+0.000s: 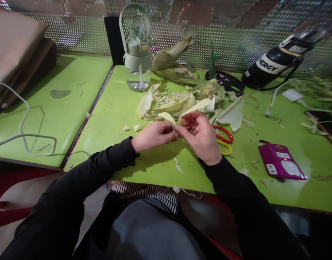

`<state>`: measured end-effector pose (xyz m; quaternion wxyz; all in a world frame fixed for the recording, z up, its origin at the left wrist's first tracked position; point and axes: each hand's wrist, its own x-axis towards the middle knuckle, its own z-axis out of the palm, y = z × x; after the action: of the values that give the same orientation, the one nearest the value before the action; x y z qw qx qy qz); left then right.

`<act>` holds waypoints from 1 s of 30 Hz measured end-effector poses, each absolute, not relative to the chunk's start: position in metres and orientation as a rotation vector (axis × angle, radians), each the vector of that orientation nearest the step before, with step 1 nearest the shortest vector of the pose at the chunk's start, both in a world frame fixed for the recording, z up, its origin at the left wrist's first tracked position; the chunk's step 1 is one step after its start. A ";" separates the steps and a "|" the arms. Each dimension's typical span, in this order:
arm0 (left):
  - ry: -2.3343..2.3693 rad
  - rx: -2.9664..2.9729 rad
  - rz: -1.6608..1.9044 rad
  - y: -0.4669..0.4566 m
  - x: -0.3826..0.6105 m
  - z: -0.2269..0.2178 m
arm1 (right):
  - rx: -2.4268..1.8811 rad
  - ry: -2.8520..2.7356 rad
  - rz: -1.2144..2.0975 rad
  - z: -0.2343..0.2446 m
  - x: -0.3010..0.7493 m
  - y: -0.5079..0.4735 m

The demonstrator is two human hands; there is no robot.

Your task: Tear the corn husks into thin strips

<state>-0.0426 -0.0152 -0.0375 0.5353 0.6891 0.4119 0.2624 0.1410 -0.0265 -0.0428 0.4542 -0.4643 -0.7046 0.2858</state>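
Note:
My left hand and my right hand meet above the green table, fingers pinched together on a pale corn husk strip that curls up and away from them. Both hands are closed on it. Just behind lies a heap of corn husks and small scraps. Scissors with red and yellow handles lie partly under my right hand.
A green-lidded water bottle stands at the back. More husks lean on the perforated screen. A black bottle lies at the right, a magenta power bank near the front edge, a white cable on the left table.

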 end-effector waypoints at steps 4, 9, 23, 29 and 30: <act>1.007 1.612 0.611 -0.016 -0.042 -0.035 | -1.177 -1.687 0.793 -0.042 0.139 -0.028; 1.034 1.592 0.630 -0.016 -0.041 -0.034 | -1.214 -1.680 0.796 -0.042 0.137 -0.028; 0.736 1.367 0.623 -0.008 -0.046 -0.039 | -0.968 -2.083 0.257 -0.042 0.140 -0.031; 0.636 1.280 0.637 -0.007 -0.049 -0.040 | -1.183 -1.728 0.744 -0.039 0.141 -0.030; 0.643 1.277 0.638 -0.006 -0.050 -0.041 | -1.206 -1.699 0.827 -0.039 0.140 -0.030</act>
<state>-0.0495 -0.0064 -0.0407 0.7088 0.5753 0.2899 0.2874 0.1404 -0.0299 -0.0387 0.4350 -0.4845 -0.6825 0.3321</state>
